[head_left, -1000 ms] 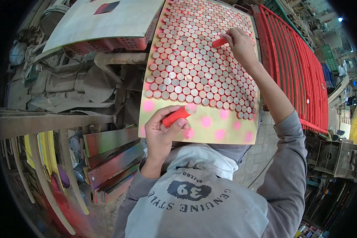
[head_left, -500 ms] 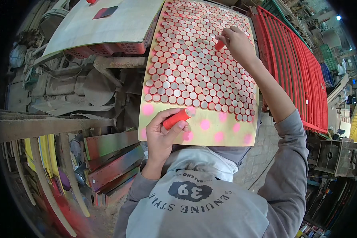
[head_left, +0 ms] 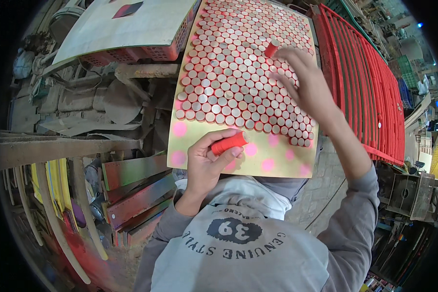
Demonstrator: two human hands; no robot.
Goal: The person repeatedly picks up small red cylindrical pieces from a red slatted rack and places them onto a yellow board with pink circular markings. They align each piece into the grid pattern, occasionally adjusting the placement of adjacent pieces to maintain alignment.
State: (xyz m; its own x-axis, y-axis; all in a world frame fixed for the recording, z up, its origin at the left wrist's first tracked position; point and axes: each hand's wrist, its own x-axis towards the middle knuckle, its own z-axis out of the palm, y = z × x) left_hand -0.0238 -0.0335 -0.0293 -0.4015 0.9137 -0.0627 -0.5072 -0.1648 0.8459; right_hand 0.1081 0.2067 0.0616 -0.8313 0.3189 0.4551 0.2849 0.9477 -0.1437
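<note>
My left hand (head_left: 208,156) is wrapped round a red stack of short round pieces (head_left: 230,142), held tilted with its pale end to the right. It is just above the near part of a yellow board (head_left: 250,163) with pink spots. My right hand (head_left: 304,80) is over the board's right side, its fingers apart and holding nothing. Close by its fingertips a taller red cylinder (head_left: 271,47) rises from tightly packed round pieces (head_left: 224,100). Those have pale tops and red sides, and cover most of the board.
A red slatted frame (head_left: 360,87) stands to the board's right. At the far left a pale panel (head_left: 131,34) rests on a red plastic crate (head_left: 146,53). A dusty metal bar (head_left: 68,156) and several painted planks (head_left: 138,194) lie on the left.
My right hand has let go of the red cylinder, which stays on the packed pieces, and has drawn away toward me and to the right. My left hand has moved slightly right with the stack.
</note>
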